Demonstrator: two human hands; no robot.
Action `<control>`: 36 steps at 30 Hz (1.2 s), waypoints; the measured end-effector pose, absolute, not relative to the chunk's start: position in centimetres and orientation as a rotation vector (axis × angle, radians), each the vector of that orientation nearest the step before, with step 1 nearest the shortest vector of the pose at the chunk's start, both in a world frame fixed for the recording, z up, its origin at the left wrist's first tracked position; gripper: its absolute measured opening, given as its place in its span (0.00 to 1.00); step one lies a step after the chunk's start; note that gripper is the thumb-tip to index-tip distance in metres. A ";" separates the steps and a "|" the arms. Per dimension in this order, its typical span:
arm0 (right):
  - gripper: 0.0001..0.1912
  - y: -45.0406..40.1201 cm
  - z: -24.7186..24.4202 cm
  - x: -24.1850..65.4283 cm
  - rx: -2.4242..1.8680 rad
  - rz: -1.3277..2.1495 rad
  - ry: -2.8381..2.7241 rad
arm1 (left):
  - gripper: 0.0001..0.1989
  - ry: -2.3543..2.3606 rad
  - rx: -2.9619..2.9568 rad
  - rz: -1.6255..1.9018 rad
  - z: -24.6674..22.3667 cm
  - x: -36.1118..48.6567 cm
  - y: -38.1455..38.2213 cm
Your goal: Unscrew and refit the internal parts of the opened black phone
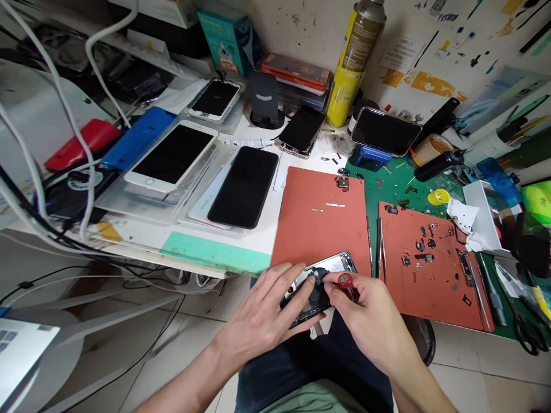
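Note:
My left hand (273, 304) is closed around an opened phone (338, 264) at the front edge of the red-brown mat (318, 235), its fingers lying across the phone. The phone is tilted, with a silvery inner surface at its upper right. A black flexible piece (319, 293) lies over the phone's middle, under my left fingertips. My right hand (368, 304) holds a screwdriver with a red cap (345, 280); the tip is hidden. Its thumb and forefinger meet at the black piece's edge; whether they pinch it I cannot tell.
A second red-brown mat (404, 287) carries several small phone parts. Tweezers (380, 252) lie between the mats. Scissors (527, 332) rest at the right edge. A black phone (244, 186) and a white phone (173, 154) lie leftward. Behind stands a yellow spray can (355, 63).

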State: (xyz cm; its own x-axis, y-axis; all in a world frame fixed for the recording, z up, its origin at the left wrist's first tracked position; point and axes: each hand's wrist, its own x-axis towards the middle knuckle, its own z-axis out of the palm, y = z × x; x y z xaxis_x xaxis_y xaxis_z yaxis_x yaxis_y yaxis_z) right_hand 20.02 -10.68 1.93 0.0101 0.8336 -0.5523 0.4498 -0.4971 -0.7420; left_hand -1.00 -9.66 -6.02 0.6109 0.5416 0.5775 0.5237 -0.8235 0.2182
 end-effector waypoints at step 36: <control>0.14 -10.5 0.4 21.5 -2.089 1.012 -1.317 | 0.26 0.953 2.784 0.940 -6.2 -1.2 -9.9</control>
